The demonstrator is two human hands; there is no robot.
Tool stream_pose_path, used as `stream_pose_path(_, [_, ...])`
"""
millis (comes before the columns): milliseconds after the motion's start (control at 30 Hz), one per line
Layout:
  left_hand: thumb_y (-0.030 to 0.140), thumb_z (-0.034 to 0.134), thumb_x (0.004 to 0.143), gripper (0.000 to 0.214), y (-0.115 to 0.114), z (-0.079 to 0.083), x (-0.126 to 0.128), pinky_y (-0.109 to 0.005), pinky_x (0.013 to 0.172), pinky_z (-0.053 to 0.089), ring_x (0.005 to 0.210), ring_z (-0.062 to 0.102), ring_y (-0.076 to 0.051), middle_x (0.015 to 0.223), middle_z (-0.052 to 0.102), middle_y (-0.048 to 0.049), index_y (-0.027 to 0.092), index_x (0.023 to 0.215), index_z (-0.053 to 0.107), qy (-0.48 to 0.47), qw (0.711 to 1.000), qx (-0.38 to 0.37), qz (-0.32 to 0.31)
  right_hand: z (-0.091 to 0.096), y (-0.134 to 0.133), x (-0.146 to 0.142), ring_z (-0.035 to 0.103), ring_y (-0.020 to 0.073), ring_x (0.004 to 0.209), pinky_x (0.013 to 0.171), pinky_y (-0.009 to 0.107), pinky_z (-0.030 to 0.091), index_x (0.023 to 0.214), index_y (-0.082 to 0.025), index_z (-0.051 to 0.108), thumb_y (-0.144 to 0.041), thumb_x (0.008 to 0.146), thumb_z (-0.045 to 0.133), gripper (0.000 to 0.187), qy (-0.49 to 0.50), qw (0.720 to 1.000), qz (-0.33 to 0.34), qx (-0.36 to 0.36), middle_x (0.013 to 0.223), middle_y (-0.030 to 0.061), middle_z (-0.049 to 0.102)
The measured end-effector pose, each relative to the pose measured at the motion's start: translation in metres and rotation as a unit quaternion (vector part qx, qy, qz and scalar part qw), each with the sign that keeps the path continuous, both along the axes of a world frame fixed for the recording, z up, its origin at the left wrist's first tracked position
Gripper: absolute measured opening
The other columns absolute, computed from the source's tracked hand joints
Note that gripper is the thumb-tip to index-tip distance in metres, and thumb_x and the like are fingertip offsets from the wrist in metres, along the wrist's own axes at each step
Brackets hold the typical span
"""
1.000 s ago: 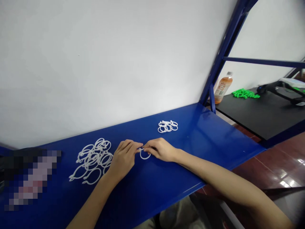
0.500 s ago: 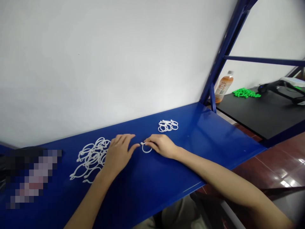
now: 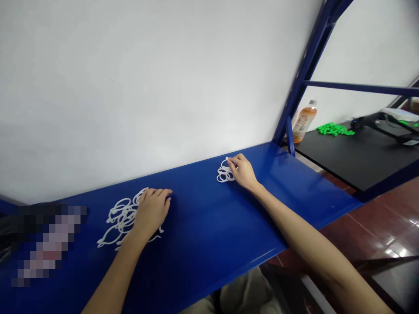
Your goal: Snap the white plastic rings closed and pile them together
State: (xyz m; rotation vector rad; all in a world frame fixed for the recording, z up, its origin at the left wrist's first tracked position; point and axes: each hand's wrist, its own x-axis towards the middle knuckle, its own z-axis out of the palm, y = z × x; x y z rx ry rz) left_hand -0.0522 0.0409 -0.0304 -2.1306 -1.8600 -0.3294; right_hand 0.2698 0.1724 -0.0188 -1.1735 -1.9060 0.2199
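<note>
A blue shelf board (image 3: pixel 209 226) carries two heaps of white plastic rings. My left hand (image 3: pixel 151 210) lies flat, fingers stretched out, on the larger loose heap of white rings (image 3: pixel 118 216) at the left. My right hand (image 3: pixel 242 171) reaches to the smaller pile of rings (image 3: pixel 223 174) near the back wall. Its fingertips pinch a white ring (image 3: pixel 226 162) at the top of that pile.
A white wall runs behind the shelf. A blue upright post (image 3: pixel 304 69) stands at the right. Beyond it a black table (image 3: pixel 356 161) holds an orange drink bottle (image 3: pixel 304 121), green pieces (image 3: pixel 334 129) and a black device (image 3: pixel 379 120). A blurred patch (image 3: pixel 46 244) sits far left.
Both hands held one ring together at the middle. My right hand carried it back to the small pile; my left hand let go and moved left onto the large heap.
</note>
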Motion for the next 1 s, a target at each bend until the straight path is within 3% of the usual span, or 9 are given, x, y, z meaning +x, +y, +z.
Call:
stream_pose_path(100, [0.029,0.043,0.096,0.03,0.001,0.003,0.005,-0.043,0.097,0.045,0.103,0.06,-0.026,0.11,0.072,-0.0071,0.022,0.112,0.067,-0.052,0.996,-0.039,-0.068,0.0,0.004,0.004,0.059,0.0172,0.077,0.076,0.03,0.047,0.108,-0.018,0.075,-0.027,0.098,0.052,0.027,-0.008,1.0,-0.022,-0.013,0.087,0.0047,0.06])
stream_pose_path(167, [0.032,0.042,0.097,0.031,0.001,0.005,0.005,-0.042,0.096,0.046,0.103,0.06,-0.026,0.111,0.071,-0.0074,0.021,0.114,0.066,-0.061,0.995,-0.036,-0.075,-0.002,0.006,0.006,0.06,0.0174,0.077,0.075,0.03,0.046,0.107,-0.018,0.076,-0.026,0.097,0.053,0.026,-0.014,0.999,-0.031,-0.017,0.087,0.0046,0.061])
stream_pose_path(367, [0.043,0.04,0.097,0.051,0.001,0.005,-0.004,-0.049,0.102,0.043,0.122,0.054,-0.035,0.134,0.061,-0.0176,0.011,0.131,0.06,0.002,0.996,0.011,0.089,-0.007,0.011,0.008,0.06,0.0181,0.078,0.076,0.03,0.047,0.107,-0.018,0.074,-0.024,0.095,0.056,0.023,-0.022,0.999,-0.018,-0.021,0.087,0.0049,0.063])
stream_pose_path(433, [0.047,0.038,0.097,0.058,0.002,0.002,-0.008,-0.052,0.106,0.04,0.127,0.052,-0.038,0.139,0.057,-0.0209,0.008,0.136,0.057,0.013,0.99,-0.012,0.137,-0.008,0.012,0.008,0.06,0.0185,0.079,0.077,0.031,0.047,0.107,-0.018,0.073,-0.023,0.094,0.058,0.021,-0.023,1.0,-0.012,-0.017,0.087,0.0048,0.064])
stream_pose_path(533, [0.048,0.033,0.098,0.059,0.002,-0.001,-0.012,-0.056,0.109,0.035,0.126,0.054,-0.038,0.134,0.062,-0.0196,0.009,0.133,0.059,0.005,0.986,-0.061,0.156,-0.007,0.012,0.008,0.06,0.019,0.08,0.077,0.031,0.047,0.102,-0.018,0.071,-0.023,0.093,0.058,0.017,-0.026,1.0,-0.005,-0.013,0.087,0.0047,0.065])
stream_pose_path(667, [0.043,0.034,0.099,0.05,0.003,-0.001,-0.011,-0.055,0.109,0.036,0.118,0.059,-0.035,0.12,0.07,-0.0156,0.013,0.123,0.065,-0.007,0.992,-0.046,0.116,-0.006,0.011,0.007,0.06,0.0193,0.081,0.078,0.031,0.046,0.095,-0.019,0.069,-0.024,0.092,0.058,0.012,-0.027,1.0,-0.009,-0.013,0.085,0.0042,0.067])
stream_pose_path(867, [0.034,0.042,0.096,0.031,0.004,0.002,-0.004,-0.047,0.099,0.046,0.105,0.063,-0.027,0.113,0.072,-0.0085,0.022,0.11,0.067,-0.071,0.996,-0.028,-0.04,-0.007,0.014,0.011,0.06,0.0195,0.083,0.081,0.032,0.045,0.092,-0.019,0.067,-0.024,0.092,0.056,0.013,-0.031,0.998,-0.044,-0.023,0.089,0.0045,0.067])
stream_pose_path(1000, [0.034,0.045,0.096,0.027,0.004,0.003,0.001,-0.042,0.094,0.048,0.103,0.064,-0.024,0.109,0.072,-0.0058,0.023,0.11,0.066,-0.123,0.988,-0.031,-0.093,-0.009,0.018,0.015,0.059,0.0207,0.085,0.083,0.033,0.045,0.094,-0.019,0.068,-0.022,0.09,0.054,0.015,-0.04,0.995,-0.082,-0.041,0.092,0.0062,0.067])
